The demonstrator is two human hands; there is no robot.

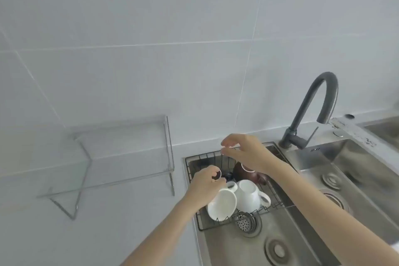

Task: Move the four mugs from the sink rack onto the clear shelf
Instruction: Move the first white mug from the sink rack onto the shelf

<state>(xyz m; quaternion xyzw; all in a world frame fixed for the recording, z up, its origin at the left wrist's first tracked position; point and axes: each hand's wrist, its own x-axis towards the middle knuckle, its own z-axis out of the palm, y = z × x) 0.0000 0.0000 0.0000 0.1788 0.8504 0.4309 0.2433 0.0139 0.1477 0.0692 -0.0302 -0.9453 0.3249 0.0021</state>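
Head view: nearest, two white mugs (222, 204) lay tipped in the wire rack (216, 225). Left hand (205, 183) was pinching a dark mug (218, 174); right hand (244, 153) hovered released above the brown mug (241, 171). Farther left, the clear shelf (121, 157) stood on the tabletop (108, 233).

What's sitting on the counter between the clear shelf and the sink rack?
Nothing: in the head view, the counter between the clear shelf and the sink rack is bare.
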